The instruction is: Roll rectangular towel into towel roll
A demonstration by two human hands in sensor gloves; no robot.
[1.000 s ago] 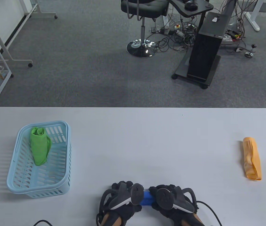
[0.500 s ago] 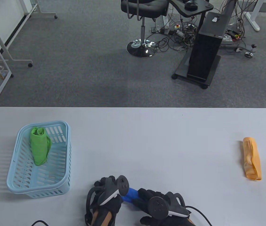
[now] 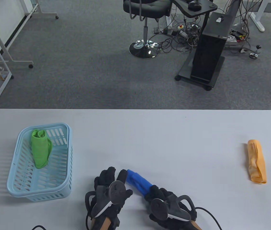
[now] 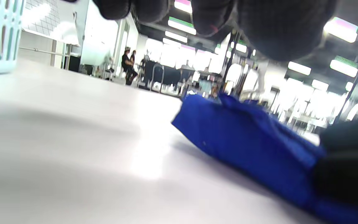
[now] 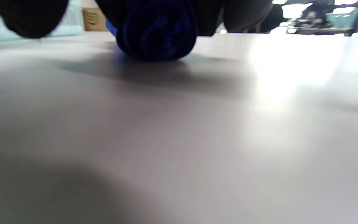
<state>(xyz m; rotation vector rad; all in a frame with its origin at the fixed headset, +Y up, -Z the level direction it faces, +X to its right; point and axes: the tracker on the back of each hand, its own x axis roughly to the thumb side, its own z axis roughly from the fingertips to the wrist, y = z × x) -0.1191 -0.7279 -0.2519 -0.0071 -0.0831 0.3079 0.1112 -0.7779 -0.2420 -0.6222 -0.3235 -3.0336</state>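
A blue towel roll (image 3: 138,182) lies slantwise on the white table (image 3: 173,143), its far end pointing up-left. My right hand (image 3: 158,195) grips the roll's near end, fingers curled over it. The right wrist view shows the roll's spiral end (image 5: 157,31) on the table between the dark fingers (image 5: 29,15). My left hand (image 3: 111,178) sits just left of the roll's far end with straight fingers, holding nothing. One of its fingers (image 3: 122,175) is beside the far end; contact is unclear. In the left wrist view the roll (image 4: 244,140) lies below the left fingertips (image 4: 278,28), apart from them.
A light blue basket (image 3: 13,189) at the left holds a green towel roll (image 3: 39,148). An orange towel roll (image 3: 256,161) lies near the table's right edge. Cables trail off the near edge behind both hands.
The blue roll swung from crosswise to slanted, its far end moving away from me. My left hand let go of it and opened. My right hand kept its grip and shifted left.
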